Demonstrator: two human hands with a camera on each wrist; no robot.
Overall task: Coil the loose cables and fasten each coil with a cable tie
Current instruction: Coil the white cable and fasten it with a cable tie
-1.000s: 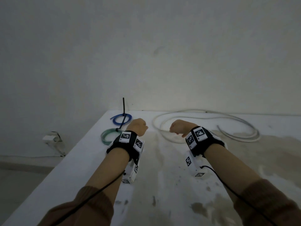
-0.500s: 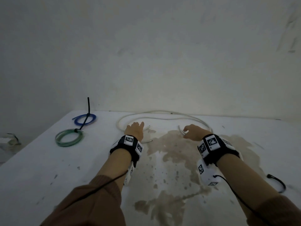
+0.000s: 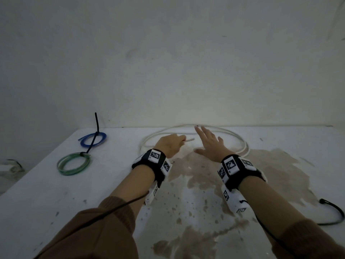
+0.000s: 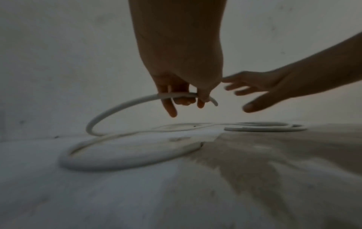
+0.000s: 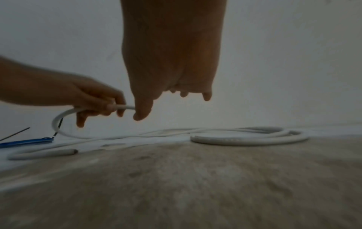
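Note:
A loose white cable [image 3: 240,142] lies in wide loops at the back of the white table [image 3: 46,193]. My left hand [image 3: 170,144] grips one end of the white cable [image 4: 137,99] and holds it lifted off the table, the tip poking out to the right. My right hand [image 3: 209,141] hovers just right of that tip with fingers spread, holding nothing. In the right wrist view the left hand [image 5: 98,100] pinches the white cable [image 5: 125,107] beside my right thumb. A loose black cable tie [image 3: 334,212] lies at the right edge.
A blue coil [image 3: 93,140] and a green coil [image 3: 73,163] lie at the left, each fastened with a black tie [image 3: 97,124]. A wall rises right behind the table. A brown stain [image 3: 205,184] covers the table's middle. The table's left edge drops to the floor.
The view has swung right. My left hand has picked up the end of the white cable and raised it. My right hand has opened and moved beside it.

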